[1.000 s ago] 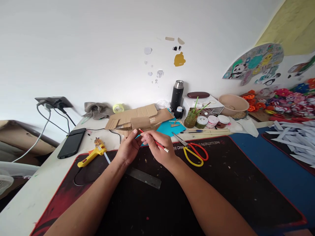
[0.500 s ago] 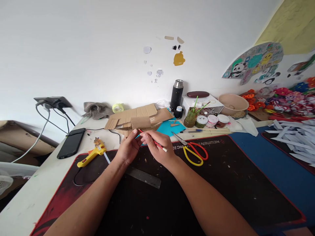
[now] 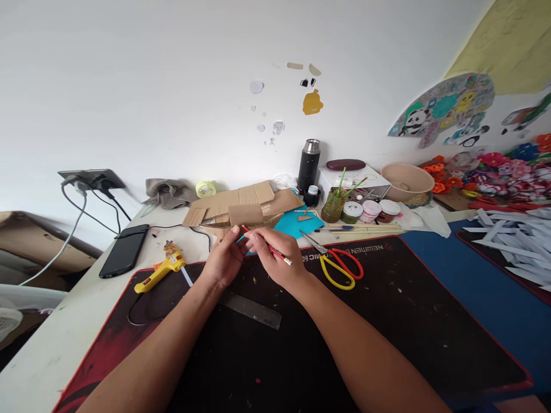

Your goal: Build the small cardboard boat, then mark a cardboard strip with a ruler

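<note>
My right hand [image 3: 279,261] is closed round a red-and-black pencil [image 3: 279,254], its eraser end sticking out toward the lower right. My left hand [image 3: 226,257] is close beside it, thumb up and fingers curled; whatever lies between them is hidden. Both hands are above the far edge of a dark mouse mat [image 3: 361,332]. Below them a clear ruler [image 3: 253,311] lies on the mat, partly covered by my left wrist. To the right are scissors [image 3: 336,265] with one yellow and one red handle loop. A yellow glue gun [image 3: 160,273] rests on the left.
Cardboard pieces [image 3: 236,199] and a blue sheet [image 3: 288,225] lie behind the hands. A black flask [image 3: 309,166], a brush jar [image 3: 332,207] and paint pots [image 3: 371,211] stand at the back. A phone [image 3: 124,250] lies left; white paper strips [image 3: 516,244] are heaped right.
The view has shifted very slightly. Both hands and the pencil hold the same pose, with no other visible movement.
</note>
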A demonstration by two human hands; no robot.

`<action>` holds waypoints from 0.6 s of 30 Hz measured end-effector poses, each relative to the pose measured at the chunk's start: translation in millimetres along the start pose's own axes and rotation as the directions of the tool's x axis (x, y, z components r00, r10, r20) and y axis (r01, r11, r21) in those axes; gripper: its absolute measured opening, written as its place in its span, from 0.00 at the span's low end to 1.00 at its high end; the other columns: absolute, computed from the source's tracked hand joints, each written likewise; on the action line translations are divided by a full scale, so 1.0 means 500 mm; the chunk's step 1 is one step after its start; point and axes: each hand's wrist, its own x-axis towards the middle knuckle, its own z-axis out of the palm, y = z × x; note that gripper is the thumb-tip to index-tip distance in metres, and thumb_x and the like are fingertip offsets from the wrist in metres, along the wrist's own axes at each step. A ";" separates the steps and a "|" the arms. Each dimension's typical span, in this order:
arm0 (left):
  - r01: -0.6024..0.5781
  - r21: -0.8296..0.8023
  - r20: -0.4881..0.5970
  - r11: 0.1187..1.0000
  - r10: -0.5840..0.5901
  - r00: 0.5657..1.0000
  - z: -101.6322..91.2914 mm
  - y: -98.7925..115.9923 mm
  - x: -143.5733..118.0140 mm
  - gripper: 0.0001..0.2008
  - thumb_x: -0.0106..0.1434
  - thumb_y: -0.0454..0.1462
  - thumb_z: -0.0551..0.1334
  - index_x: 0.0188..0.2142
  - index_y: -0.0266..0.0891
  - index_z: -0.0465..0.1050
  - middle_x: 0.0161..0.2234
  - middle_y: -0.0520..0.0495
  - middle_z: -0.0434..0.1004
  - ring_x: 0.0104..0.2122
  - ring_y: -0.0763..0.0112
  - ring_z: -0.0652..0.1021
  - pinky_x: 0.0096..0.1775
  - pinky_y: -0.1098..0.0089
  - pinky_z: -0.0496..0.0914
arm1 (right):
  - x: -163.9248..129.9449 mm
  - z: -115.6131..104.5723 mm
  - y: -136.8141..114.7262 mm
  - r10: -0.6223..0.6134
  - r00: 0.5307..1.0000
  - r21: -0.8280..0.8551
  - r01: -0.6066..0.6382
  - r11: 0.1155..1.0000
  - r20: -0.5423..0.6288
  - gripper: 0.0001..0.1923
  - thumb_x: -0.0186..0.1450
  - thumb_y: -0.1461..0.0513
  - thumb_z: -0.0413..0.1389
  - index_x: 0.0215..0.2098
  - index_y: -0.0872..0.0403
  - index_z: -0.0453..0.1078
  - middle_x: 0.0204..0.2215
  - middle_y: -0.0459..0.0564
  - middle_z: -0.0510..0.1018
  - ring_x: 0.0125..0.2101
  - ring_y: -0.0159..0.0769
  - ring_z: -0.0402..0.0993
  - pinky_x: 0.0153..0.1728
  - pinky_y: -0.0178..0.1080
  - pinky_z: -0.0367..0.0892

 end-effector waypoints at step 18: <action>0.000 -0.010 -0.009 1.000 0.000 1.000 0.006 0.003 -0.003 0.21 0.55 0.43 0.87 0.42 0.38 0.85 0.40 0.47 0.90 0.38 0.64 0.88 0.38 0.70 0.81 | 0.001 0.001 0.003 -0.016 1.000 0.013 0.016 1.000 -0.013 0.20 0.85 0.50 0.51 0.46 0.47 0.82 0.38 0.51 0.90 0.36 0.41 0.88 0.42 0.41 0.78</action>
